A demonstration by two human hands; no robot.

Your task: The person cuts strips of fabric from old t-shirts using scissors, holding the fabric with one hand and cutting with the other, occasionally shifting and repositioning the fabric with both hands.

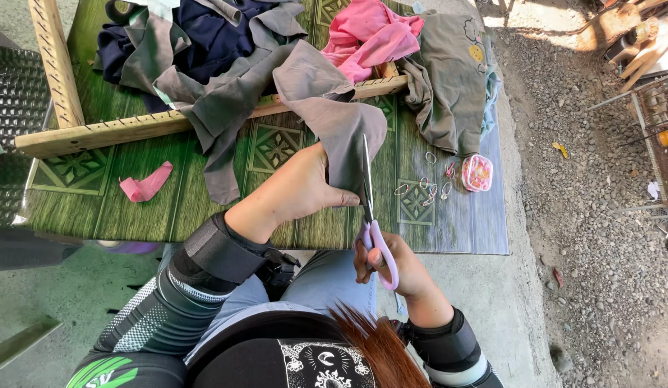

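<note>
Head view, looking down. Worktop (168, 208): a green patterned surface, gravel ground beyond its right edge. Across its far half lies a wooden peg frame (132, 128), one bar running toward the far left corner. Over the frame sits a heap of garments: navy and grey cloth (204, 43), a pink piece (366, 32), and an olive-grey garment (449, 72) hanging toward the far right edge. From the heap a grey fabric strip (334, 122) runs toward the near edge. Left hand (298, 190): grip closed on the strip's lower end, holding it taut just above the near edge. Right hand (391, 269): grip closed through the lilac handles of the scissors (367, 201), blades upright alongside the strip's right side and touching it. Progress, as judged: the cut sits low on the strip, most of the length above appears uncut. Small items: a pink scrap (145, 183) near the left edge; a round pink tin (477, 172) and loose metal rings (424, 188) near the right edge.
</note>
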